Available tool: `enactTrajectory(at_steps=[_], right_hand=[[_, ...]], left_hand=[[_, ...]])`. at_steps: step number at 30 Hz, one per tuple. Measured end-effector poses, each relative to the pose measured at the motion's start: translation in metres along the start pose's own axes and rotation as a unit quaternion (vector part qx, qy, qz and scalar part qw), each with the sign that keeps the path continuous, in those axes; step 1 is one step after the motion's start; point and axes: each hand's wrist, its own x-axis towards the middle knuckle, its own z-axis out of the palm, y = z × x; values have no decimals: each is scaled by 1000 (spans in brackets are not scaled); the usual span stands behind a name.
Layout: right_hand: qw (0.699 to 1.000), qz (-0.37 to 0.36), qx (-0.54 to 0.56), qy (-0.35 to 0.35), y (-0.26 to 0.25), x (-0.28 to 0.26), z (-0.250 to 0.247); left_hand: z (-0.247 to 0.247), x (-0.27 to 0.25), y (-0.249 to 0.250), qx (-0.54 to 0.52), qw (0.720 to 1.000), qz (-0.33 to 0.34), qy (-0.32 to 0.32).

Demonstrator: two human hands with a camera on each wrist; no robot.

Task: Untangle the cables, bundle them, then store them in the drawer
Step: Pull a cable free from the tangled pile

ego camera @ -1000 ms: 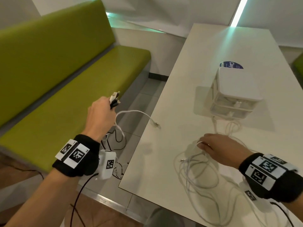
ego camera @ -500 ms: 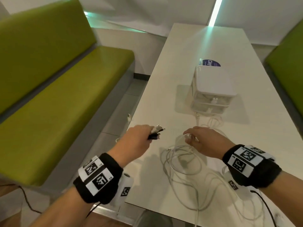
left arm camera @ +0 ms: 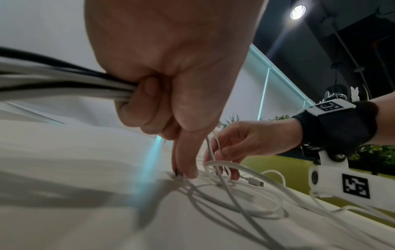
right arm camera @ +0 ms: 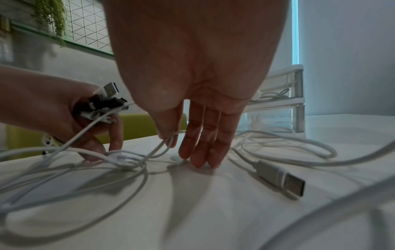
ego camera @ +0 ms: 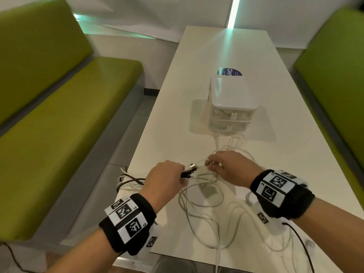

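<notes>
While thin white cables [ego camera: 204, 196] lie in loose, round loops on the near part of the smooth white table [ego camera: 177, 107], the left hand [ego camera: 165, 179] grips a bunch of cable ends [ego camera: 189, 170], some black and some white, with shiny metal plugs poking out to the right. Its fingers are curled tight around the bunch, and two fingers reach down to touch the table. The right hand [ego camera: 229, 167] is just beside it, on the right. Its thumb and first finger pinch one thin white cable, while the other fingers [right arm camera: 205, 143] are straight, close together, with their tips on the table. A grey plug [right arm camera: 280, 179] lies flat near these fingers.

Some cables hang over the left table edge by the left hand. Farther away sits a small see-through plastic drawer box [ego camera: 230, 107] with a white lid, both drawers pushed in. A white cable runs from the pile up to its front. Soft green benches [ego camera: 59, 119] stand on both sides.
</notes>
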Motion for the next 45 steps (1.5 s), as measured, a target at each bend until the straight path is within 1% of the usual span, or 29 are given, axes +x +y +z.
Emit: enactTrajectory(at_steps=[3,5,6,8,10,12,13,14,15,16,18,19,21,24,26,28,31,33,34,35,36,38,40,41,42,43,45], right_hand=[[1000,-5,3,2,2,-3,-1],[1000,1,-4,-1,2,-4,-2],[1000,7,-12,9,3,-4,-4],[998,24,-7,56,5,-3,-10],[994,38,34,92,3,-4,-18],[993,47,49,94,-5,-13,-26],[994,40,30,97,-11,-23,-29],[995,18,-6,99,-17,-35,-29],[995,-22,-41,90,-25,-51,-26],[994,-70,-64,61,-34,-67,-22],[984,-149,-91,-38,-47,-93,-7],[976,-172,-105,-82,-51,-101,4],[963,-181,-137,-142,-56,-109,25],[966,-153,-141,-155,-57,-108,42],[976,-98,-96,-170,-58,-108,42],[979,-41,-51,-192,-63,-108,40],[983,9,-29,-182,-66,-102,39],[986,42,5,-163,-60,-96,36],[986,59,41,-148,-54,-93,33],[983,81,100,-128,-47,-90,28],[974,104,173,-105,-40,-86,23],[943,136,301,-44,-26,-79,12],[910,152,385,14,-15,-71,0],[897,161,409,35,-12,-68,-4],[887,172,426,50,-9,-65,-8],[875,184,444,61,-7,-63,-9],[846,207,486,76,-2,-60,-9]], left_hand=[[1,0,3,15,1000,0,-9],[-1,3,2,8,1000,-2,-4],[-3,6,-1,1,1000,-2,3],[-12,17,-7,-18,999,-9,35],[-27,27,-17,-45,995,-17,93],[-41,32,-25,-55,988,-14,144],[-47,33,-28,-52,986,-12,158],[-50,34,-30,-48,985,-11,164],[-51,32,-31,-44,985,-12,164],[-49,30,-30,-38,986,-12,161],[-43,26,-26,-38,988,-13,149],[-41,24,-23,-45,989,-15,143],[-40,22,-19,-58,989,-18,135],[-43,16,-14,-81,991,-11,107],[-45,10,-11,-100,993,3,69],[-46,6,-8,-126,992,11,26],[-45,1,-5,-144,989,-1,-23],[-42,-1,-6,-124,992,-9,-29],[-41,-1,-8,-112,993,-11,-20],[-40,-2,-10,-104,994,-14,-2],[-40,-3,-12,-100,995,-23,20],[-42,-6,-15,-105,991,-44,68],[-44,-11,-12,-122,985,-45,115],[-44,-15,-9,-129,982,-32,135],[-42,-18,-6,-134,980,-11,144],[-39,-22,-2,-141,980,12,138],[-30,-30,5,-165,980,60,91]])
